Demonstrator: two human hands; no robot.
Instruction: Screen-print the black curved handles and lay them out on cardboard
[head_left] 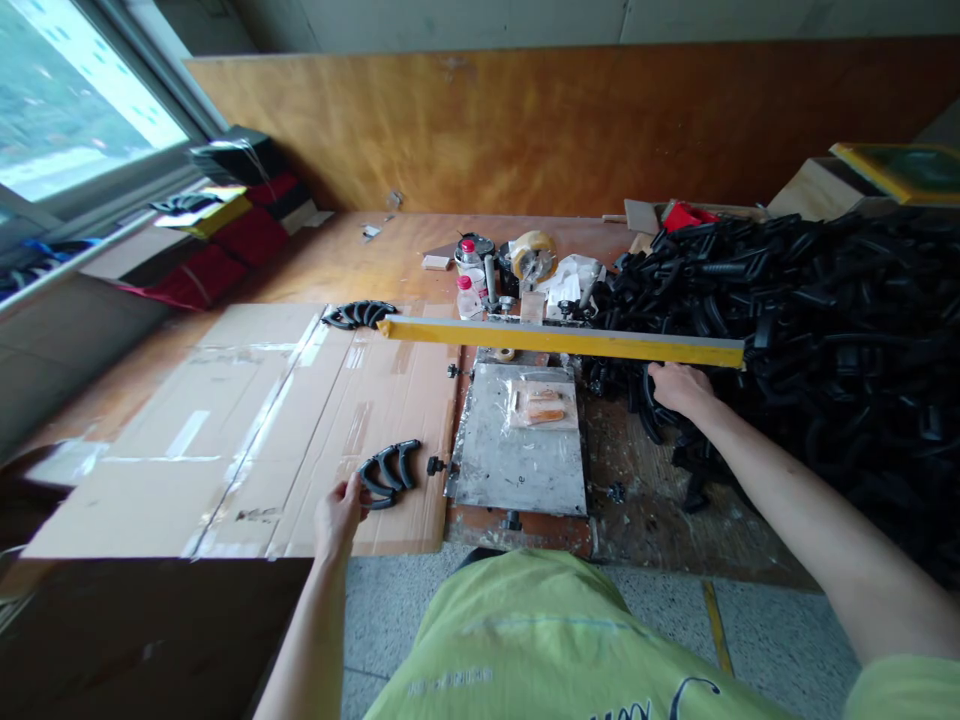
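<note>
My left hand (339, 515) is closed on the near end of a black curved plastic part (388, 472), at the right side of a flattened cardboard sheet (300, 400). The part has several curved ribs or pieces side by side; I cannot tell if it is one item. Farther back on the cardboard lies a row of similar black curved parts (360, 315). My right hand (681, 388) has its fingers curled around a black curved part (651, 405) at the left edge of a big heap of black plastic parts (810, 300).
Between my hands lies a metal plate (517, 470) with knobs and a small bagged item (541, 404). A long yellow-sided frame (562, 342) spans above its far end. Behind stand small bottles (469, 295) and a tape roll (534, 256). Boxes (240, 220) stand at left.
</note>
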